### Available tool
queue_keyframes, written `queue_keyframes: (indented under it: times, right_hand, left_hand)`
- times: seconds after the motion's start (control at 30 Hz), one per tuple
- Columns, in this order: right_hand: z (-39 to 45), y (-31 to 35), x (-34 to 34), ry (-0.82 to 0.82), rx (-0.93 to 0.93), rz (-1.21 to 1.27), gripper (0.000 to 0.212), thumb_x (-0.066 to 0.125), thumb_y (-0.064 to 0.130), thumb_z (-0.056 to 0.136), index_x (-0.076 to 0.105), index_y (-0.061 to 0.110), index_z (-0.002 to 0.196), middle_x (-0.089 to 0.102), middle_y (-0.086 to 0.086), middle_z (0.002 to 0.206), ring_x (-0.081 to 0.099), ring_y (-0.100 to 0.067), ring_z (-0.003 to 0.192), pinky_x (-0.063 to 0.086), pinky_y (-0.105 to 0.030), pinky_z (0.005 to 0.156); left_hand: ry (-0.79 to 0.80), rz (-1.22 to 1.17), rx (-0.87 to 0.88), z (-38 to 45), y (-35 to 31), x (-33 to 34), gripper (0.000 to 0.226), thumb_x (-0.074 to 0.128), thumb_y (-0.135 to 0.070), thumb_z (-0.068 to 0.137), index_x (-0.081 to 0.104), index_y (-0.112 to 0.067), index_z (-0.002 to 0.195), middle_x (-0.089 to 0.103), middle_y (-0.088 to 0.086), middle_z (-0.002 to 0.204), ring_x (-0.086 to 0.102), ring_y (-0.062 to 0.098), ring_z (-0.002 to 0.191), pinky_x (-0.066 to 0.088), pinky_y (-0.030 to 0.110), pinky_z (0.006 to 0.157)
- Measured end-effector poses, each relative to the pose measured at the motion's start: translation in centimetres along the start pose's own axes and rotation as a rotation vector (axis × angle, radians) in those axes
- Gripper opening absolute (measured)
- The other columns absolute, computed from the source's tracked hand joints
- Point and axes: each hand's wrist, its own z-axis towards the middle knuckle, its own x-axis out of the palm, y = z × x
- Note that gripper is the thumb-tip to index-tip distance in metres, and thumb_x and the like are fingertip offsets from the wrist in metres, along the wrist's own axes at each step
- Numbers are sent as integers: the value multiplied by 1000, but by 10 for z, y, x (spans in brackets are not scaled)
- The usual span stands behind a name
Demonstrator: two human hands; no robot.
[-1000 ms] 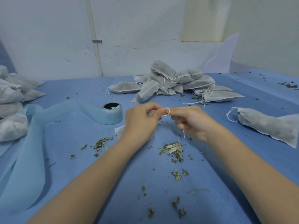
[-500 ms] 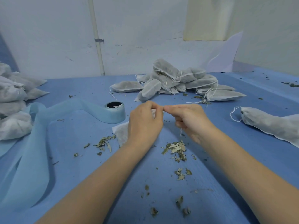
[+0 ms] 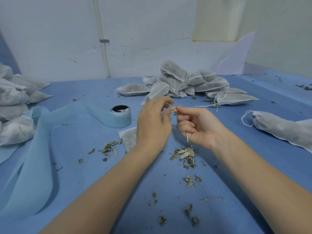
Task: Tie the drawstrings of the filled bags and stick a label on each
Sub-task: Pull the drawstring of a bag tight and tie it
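Two hands: both raised over the blue table (image 3: 253,166), seen from the head camera, fingertips almost meeting just in front of the pile of filled bags (image 3: 190,81).
Right hand (image 3: 200,127): thumb and forefinger pinch a small loop of white drawstring (image 3: 173,109); the other fingers are curled, and a short string end hangs below the palm.
Left hand (image 3: 154,125): fingers loosely bent and spread beside the loop; I cannot tell whether they touch the string.
Bag being tied (image 3: 129,138): a white corner shows just left of the left wrist; the rest is hidden behind that hand.
Single bag (image 3: 283,128): lies well right of the pile, drawstring loose.
Tape roll (image 3: 121,115): left of the pile, pale blue strip trailing away leftward.
Second stack of bags (image 3: 13,105): far left of the pile.
Dried leaf bits (image 3: 184,154): scattered between the forearms, nearer than the pile.
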Motion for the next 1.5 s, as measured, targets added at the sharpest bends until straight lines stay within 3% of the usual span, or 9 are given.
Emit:
queue_keyframes:
  times: [0.3, 0.47, 0.7, 0.83, 1.0, 1.13, 1.23, 1.37, 1.5]
  right_hand:
    - [-1, 4, -2, -123, -153, -313, 11, 62, 8, 87, 63, 4, 77, 37, 4, 53, 23, -4, 37, 22, -13, 32]
    - [-4, 6, -6, -210, -299, -576, 19, 78, 12, 75, 72, -3, 85, 44, 2, 57, 36, -6, 43, 39, -16, 43]
    - [-1, -2, -3, 1, -336, -503, 18, 60, 20, 92, 67, 3, 95, 69, -8, 92, 65, -21, 100, 53, -34, 95]
    - [2, -14, 7, 6, -417, -447, 17, 47, 16, 100, 59, 9, 89, 70, -2, 78, 66, -10, 72, 53, -20, 71]
    - [2, -14, 5, -59, -361, -516, 17, 54, 15, 96, 56, 10, 80, 41, 10, 44, 40, -4, 39, 42, -14, 46]
    - [2, -11, 3, -235, -486, -784, 13, 69, 22, 86, 64, 17, 75, 40, 15, 42, 38, 0, 38, 35, -11, 45]
    - [2, -9, 2, -262, -555, -816, 9, 72, 25, 84, 69, 20, 78, 40, 16, 37, 41, 0, 37, 38, -16, 53]
    - [3, -7, -2, -386, -604, -658, 6, 72, 23, 84, 70, 20, 80, 42, 16, 36, 38, -2, 33, 43, -23, 52]
    - [6, -3, -6, -568, -614, -246, 26, 71, 18, 85, 60, 18, 62, 34, 9, 37, 31, -9, 33, 31, -13, 37]
  left_hand:
    - [-95, 152, 98, 4, 0, -5, 6, 71, -14, 82, 74, -10, 84, 71, 3, 93, 57, 25, 100, 26, 8, 83]
    - [-123, 370, 288, 0, 3, -2, 7, 69, -9, 78, 71, -3, 75, 68, 7, 79, 56, 35, 92, 44, 38, 75]
    - [95, 35, -238, 11, -5, -5, 18, 60, -34, 88, 60, -42, 73, 44, -9, 106, 24, 10, 109, 21, 22, 94]
    - [145, -72, -372, 15, -8, -9, 20, 59, -33, 88, 61, -36, 68, 56, 4, 108, 36, 18, 110, 32, 37, 102]
    - [123, -119, -448, 18, -7, -11, 26, 55, -24, 91, 53, -27, 65, 40, -3, 73, 48, 38, 111, 36, 39, 85]
    - [-28, -21, -457, 22, -4, -14, 29, 53, -19, 92, 49, -29, 65, 54, 17, 103, 47, 36, 113, 36, 43, 94]
    - [-90, 12, -356, 21, -2, -14, 18, 53, -20, 93, 53, -27, 76, 44, -1, 99, 41, 26, 113, 33, 40, 100]
    - [23, -60, -277, 15, 1, -9, 10, 57, -27, 91, 56, -29, 81, 43, -4, 95, 46, 14, 93, 32, 18, 78]
    - [147, -403, -527, 10, -1, -6, 41, 67, -58, 72, 56, -22, 88, 60, -1, 92, 60, 18, 85, 46, 31, 80]
